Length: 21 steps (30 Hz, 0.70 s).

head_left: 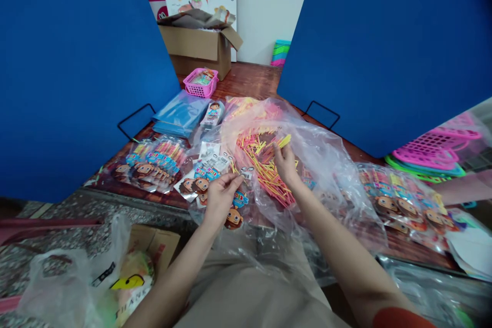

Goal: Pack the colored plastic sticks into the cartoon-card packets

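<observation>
My left hand (221,196) pinches 1 monkey packet (233,216), kept beside the pile. My right hand (286,164) grips loose sticks (265,166) inside the bag (326,159), which lies spread open for reach.

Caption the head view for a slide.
Right hand picks at coloured sticks in a clear bag; left hand holds a monkey-print packet.

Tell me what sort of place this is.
Probably a small hand-packing station: stacks of identical printed packets on the table, loose coloured sticks in a clear bag under the right hand, an open cardboard carton behind, blue partitions at both sides.
</observation>
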Tool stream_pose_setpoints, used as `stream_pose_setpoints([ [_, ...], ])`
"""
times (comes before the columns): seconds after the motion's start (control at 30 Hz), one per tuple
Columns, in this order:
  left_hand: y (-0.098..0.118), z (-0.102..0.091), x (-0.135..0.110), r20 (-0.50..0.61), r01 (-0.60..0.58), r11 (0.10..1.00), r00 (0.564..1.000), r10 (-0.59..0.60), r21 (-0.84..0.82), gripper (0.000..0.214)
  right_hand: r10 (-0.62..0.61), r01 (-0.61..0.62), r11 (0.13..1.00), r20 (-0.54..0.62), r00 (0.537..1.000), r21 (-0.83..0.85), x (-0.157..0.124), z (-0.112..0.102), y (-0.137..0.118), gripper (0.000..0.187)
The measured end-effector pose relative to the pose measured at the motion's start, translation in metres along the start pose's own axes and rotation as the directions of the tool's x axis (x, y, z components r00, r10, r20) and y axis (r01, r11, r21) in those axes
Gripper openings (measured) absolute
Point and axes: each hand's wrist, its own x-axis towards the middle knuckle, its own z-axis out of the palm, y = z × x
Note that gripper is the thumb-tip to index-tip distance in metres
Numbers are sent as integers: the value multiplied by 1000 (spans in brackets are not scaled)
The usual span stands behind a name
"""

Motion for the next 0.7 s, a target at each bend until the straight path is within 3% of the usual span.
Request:
stream_pose_setpoints([
  [0.07,0,0,0,-2,4,1000,1000,-4,-3,27,6,-6,999,0,1000,-35,-2,0,0,35],
  [0.23,-2,3,-1,-4,24,999,1000,-24,-30,30,103,-43,965,225,969,-258,-17,6,8,21],
  [0.37,-5,4,-2,2,27,999,1000,-27,-22,31,129,-73,970,234,964,-233,-22,8,12,22],
  [0.53,-5,5,-2,13,13,1000,1000,-13,3,29,194,-199,976,59,979,88,-16,5,0,30],
  [0.6,-5,7,-2,23,3,1000,1000,-4,11,28,299,-311,906,85,950,287,-13,5,-5,33],
  [0.7,-8,12,-2,32,9,1000,999,-9,3,27,471,-475,713,150,869,516,-7,5,-6,26],
])
